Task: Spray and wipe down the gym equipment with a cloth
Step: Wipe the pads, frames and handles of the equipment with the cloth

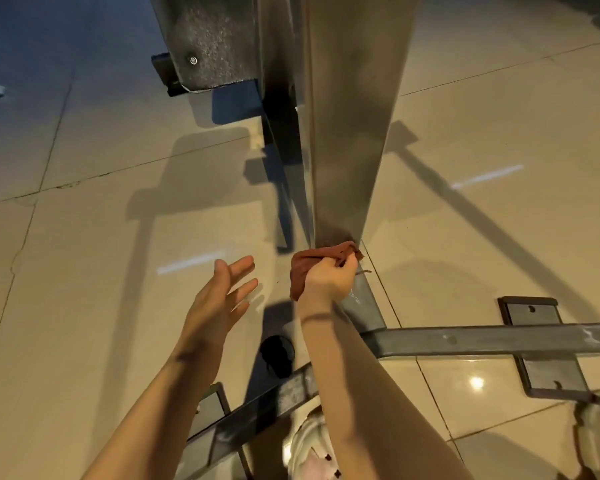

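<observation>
Rust-red cloth (321, 263), bunched, gripped in the right hand (329, 278) with fingers curled round it; pressed against the foot of the grey metal post (347, 133), where the post meets the base bar (364, 299). A loose thread hangs just beside the knuckles. Left hand (222, 296): fingers straight and spread, holding nothing, hovering over the tiled floor (101, 271) just left of the cloth. Dark band on the right wrist. Cross bar (499, 339) runs right from under the right forearm, with a bolt plate (534, 341) beneath it. No brand, label or writing readable; pale scuffs on the bars only. Post top is cut off by the upper edge. Dark round object (277, 353) between the forearms, too dim to identify. Pale shoes (309, 448) partly hidden at the bottom edge.
</observation>
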The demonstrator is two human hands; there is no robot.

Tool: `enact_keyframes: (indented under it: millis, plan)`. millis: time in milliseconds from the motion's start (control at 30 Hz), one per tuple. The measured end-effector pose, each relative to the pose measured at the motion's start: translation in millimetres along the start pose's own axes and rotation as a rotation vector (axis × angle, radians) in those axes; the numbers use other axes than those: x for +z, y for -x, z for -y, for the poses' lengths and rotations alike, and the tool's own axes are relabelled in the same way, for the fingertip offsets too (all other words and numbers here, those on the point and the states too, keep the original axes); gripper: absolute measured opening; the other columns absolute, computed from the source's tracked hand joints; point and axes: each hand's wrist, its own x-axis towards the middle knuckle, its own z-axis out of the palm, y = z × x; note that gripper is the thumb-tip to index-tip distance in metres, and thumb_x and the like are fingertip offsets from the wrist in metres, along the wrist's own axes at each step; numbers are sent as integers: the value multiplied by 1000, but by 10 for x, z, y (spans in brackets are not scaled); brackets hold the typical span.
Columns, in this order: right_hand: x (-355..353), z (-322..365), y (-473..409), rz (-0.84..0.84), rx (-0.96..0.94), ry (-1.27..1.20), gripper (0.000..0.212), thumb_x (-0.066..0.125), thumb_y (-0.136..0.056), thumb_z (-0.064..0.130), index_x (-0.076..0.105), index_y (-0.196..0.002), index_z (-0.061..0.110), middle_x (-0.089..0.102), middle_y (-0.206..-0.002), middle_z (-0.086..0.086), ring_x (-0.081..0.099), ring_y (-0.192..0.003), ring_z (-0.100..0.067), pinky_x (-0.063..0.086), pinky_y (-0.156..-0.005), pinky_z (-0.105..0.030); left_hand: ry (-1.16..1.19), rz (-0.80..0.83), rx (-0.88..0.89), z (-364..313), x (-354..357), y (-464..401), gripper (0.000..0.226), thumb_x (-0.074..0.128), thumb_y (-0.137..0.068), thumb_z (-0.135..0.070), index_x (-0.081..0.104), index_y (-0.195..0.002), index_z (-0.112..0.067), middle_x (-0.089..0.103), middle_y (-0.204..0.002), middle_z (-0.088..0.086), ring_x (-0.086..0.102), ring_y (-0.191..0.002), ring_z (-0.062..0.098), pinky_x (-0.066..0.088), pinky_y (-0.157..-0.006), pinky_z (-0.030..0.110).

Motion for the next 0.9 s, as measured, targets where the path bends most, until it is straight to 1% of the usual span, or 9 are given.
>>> enact_keyframes:
  millis: [67,167,333,433,567,633,700,800,900]
  plan:
    - [-92,87,-63,15,27,68,32,47,-100,11,59,-129,8,61,-127,-13,58,-113,-29,40,-93,-22,-1,-9,-36,11,30,37,41,19,-104,-40,52,-125,-28,54,-133,-9,54,-120,14,35,-107,32]
    - [-373,277,-22,212,-15,62,18,51,-97,11,66,-105,17,69,-111,-14,65,-97,-27,54,-89,-41,-101,13,21,78,100,90,37,33,-104,-30,46,-138,-25,49,-141,-7,49,-124,10,37,-100,22]
    - [-1006,664,373,833,-38,-160,30,57,-91,3,59,-121,9,72,-100,-6,71,-89,-15,57,-74,-26,-208,106,260,181,316,198,64,69,-87,-13,40,-137,-40,39,-138,-25,39,-116,-21,35,-86,-3]
    - [-1263,741,497,946,-87,-179,58,62,-77,2,47,-133,0,66,-104,-15,67,-70,-7,52,-59,-17,-312,100,391,218,456,277,52,76,-80,-13,55,-120,-40,54,-127,-20,48,-117,-10,39,-91,4]
    - [-1658,781,491,901,-242,-32,70,70,-71,3,54,-131,35,58,-129,-5,67,-105,-24,58,-78,-36,-292,72,380,350,633,478,38,73,-81,-4,66,-92,-40,68,-101,-19,60,-102,-3,44,-92,12]
    - [-1882,790,443,809,-351,162,48,73,-73,11,66,-111,38,58,-126,-8,65,-108,-26,56,-85,-45,-219,138,283,434,742,594,37,70,-86,-5,65,-84,-41,70,-89,-14,66,-89,5,52,-86,24]
    - [-2086,826,395,631,-490,348,27,75,-79,16,69,-94,36,60,-116,-3,63,-106,-20,54,-89,-50,-226,172,250,485,842,736,26,70,-88,-19,63,-79,-43,69,-84,-13,65,-81,4,53,-76,22]
    - [-2151,925,355,387,-640,504,22,73,-82,12,64,-83,32,56,-98,6,57,-84,4,53,-84,-30,-264,170,220,441,927,777,20,68,-88,-30,61,-75,-43,66,-77,-10,63,-81,5,51,-71,18]
    - [-1774,904,208,317,-766,798,18,67,-87,20,61,-101,28,55,-104,2,55,-89,1,40,-75,-18,-236,46,125,481,935,389,8,69,-81,-39,64,-80,-34,67,-81,-4,63,-87,19,48,-77,28]
